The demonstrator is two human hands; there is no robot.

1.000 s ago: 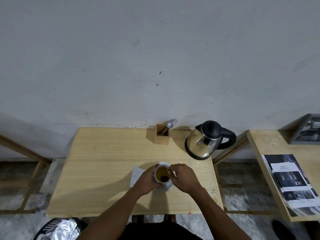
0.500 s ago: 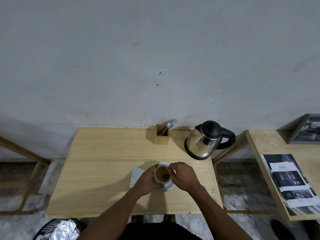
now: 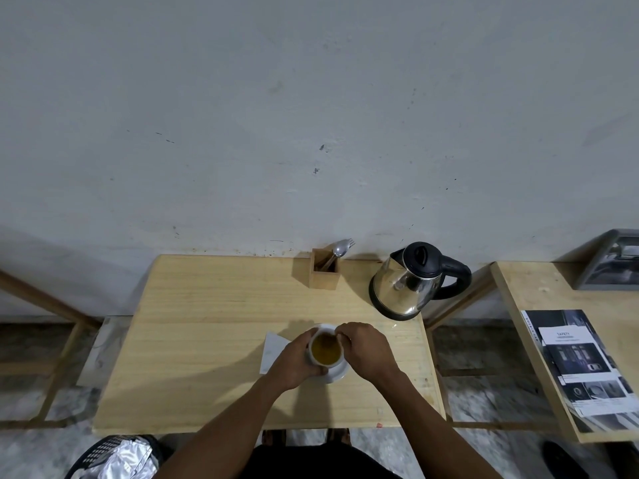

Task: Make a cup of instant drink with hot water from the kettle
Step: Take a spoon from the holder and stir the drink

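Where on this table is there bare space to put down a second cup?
The widest bare patch is the table's left half, left of the white paper and wooden holder. A bare strip also runs along the near edge. It is crowded around the cup, where both hands meet, and by the kettle in the far right corner.

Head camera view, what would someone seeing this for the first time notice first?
Most likely the white cup of amber drink near the front middle of the wooden table, with the left hand wrapped around it and the right hand pinching something at its rim. Next, the shiny steel kettle with its black lid at the back right, beside a small wooden box holding cutlery.
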